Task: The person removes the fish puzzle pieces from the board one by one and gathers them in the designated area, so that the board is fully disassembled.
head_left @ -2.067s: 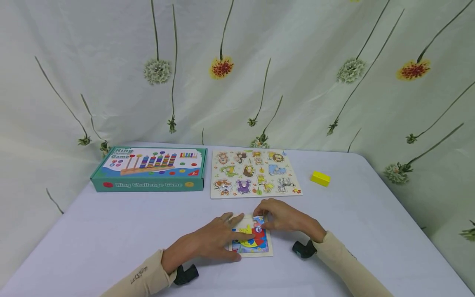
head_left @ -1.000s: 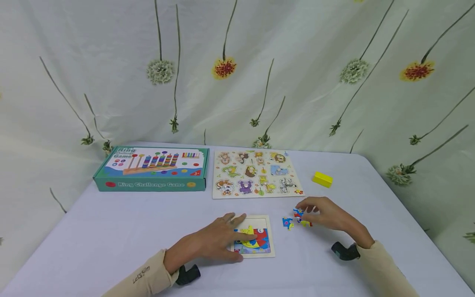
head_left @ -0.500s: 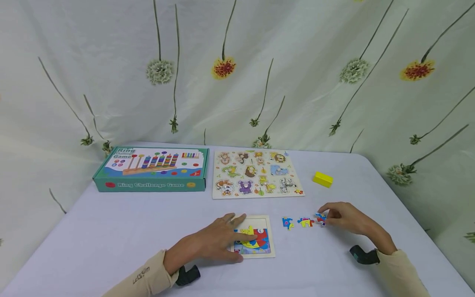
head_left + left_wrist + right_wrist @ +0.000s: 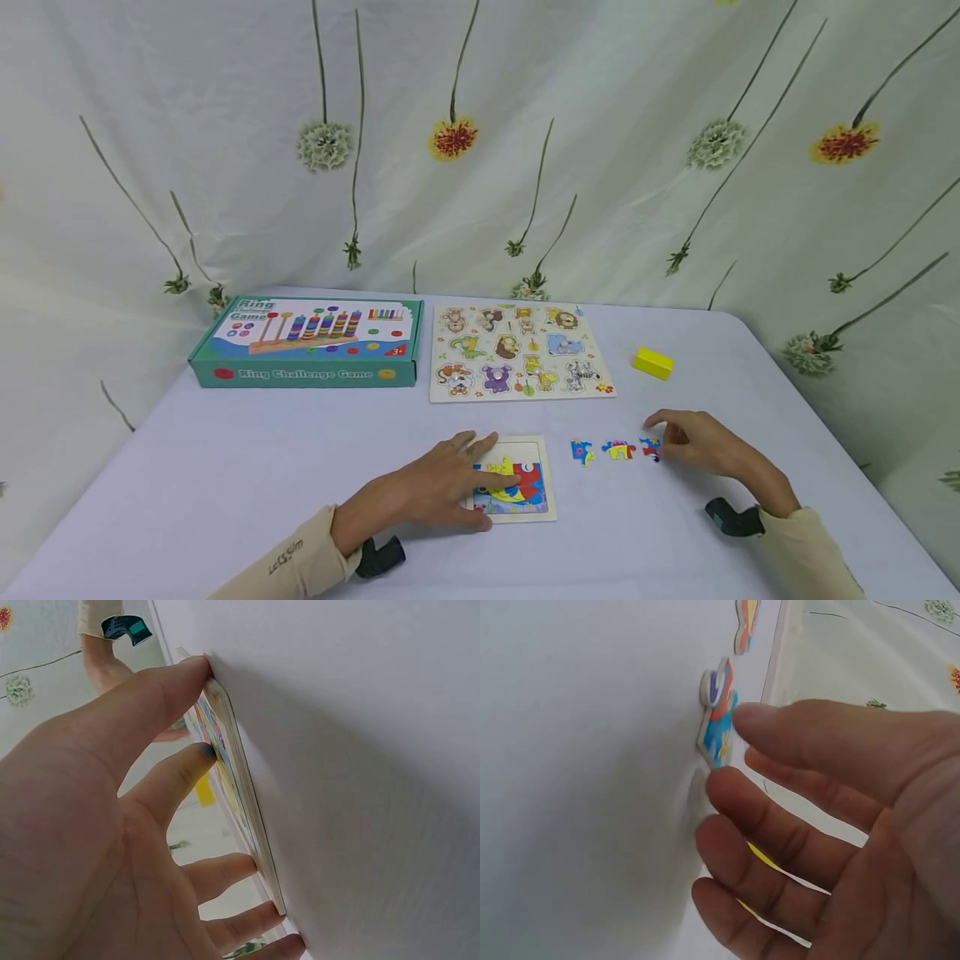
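Head view: the left grip [image 4: 441, 480], fingers spread, rests on the puzzle board [image 4: 551, 492]; three pieces [image 4: 618, 446] lie left of the right grip [image 4: 701, 442]. Left wrist: an index fingertip touches the board. Right wrist: fingers apart, just beside the nearest piece [image 4: 718, 731].

The green box [image 4: 303, 343] at the left of the frame reads "Ring Challenge Game" along its front; its top bears "Ring" and "Game" at upper left and "3+" at lower right; dark lettering [image 4: 286, 557] on the left sleeve [image 4: 302, 567], lower left, is too unclear to read
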Available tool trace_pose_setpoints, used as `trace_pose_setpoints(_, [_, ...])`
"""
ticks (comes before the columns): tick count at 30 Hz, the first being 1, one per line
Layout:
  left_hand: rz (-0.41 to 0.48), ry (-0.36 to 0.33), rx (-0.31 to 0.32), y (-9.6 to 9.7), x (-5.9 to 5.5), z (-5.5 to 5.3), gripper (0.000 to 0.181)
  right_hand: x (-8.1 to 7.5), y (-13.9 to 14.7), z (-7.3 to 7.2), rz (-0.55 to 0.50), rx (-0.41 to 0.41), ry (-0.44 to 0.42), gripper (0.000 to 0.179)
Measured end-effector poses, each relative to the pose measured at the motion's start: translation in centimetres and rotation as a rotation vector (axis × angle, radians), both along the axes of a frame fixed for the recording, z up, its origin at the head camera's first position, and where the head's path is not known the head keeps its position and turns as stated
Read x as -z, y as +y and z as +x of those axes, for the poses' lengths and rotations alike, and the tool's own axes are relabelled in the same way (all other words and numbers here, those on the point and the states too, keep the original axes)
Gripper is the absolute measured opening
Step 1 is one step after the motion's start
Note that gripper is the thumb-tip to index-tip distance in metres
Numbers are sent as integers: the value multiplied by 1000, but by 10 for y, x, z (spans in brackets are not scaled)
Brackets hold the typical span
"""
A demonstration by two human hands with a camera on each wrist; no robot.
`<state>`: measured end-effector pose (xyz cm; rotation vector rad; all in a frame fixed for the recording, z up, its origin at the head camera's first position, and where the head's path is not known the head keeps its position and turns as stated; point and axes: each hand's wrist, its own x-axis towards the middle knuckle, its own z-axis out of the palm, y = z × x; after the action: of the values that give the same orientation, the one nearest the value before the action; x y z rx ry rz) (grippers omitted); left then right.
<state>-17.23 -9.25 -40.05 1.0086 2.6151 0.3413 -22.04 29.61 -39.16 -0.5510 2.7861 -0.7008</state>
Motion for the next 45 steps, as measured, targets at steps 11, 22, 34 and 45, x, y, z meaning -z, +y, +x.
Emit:
trace_pose_setpoints(11, [-3, 6, 4, 1, -1, 1, 59, -9, -30, -2, -22, -15, 107, 27])
trace_pose_setpoints(22, [12, -19, -17, 0, -1, 0, 66, -6, -72, -1, -16, -128, 122, 27])
trace_pose_setpoints(34, [31, -54, -194, -21, -3, -8, 99, -2, -119, 0, -32, -323, 147, 30])
trace_pose_setpoints(45, [11, -81, -224, -23, -2, -12, 100, -4, -152, 1, -79, -422, 42, 30])
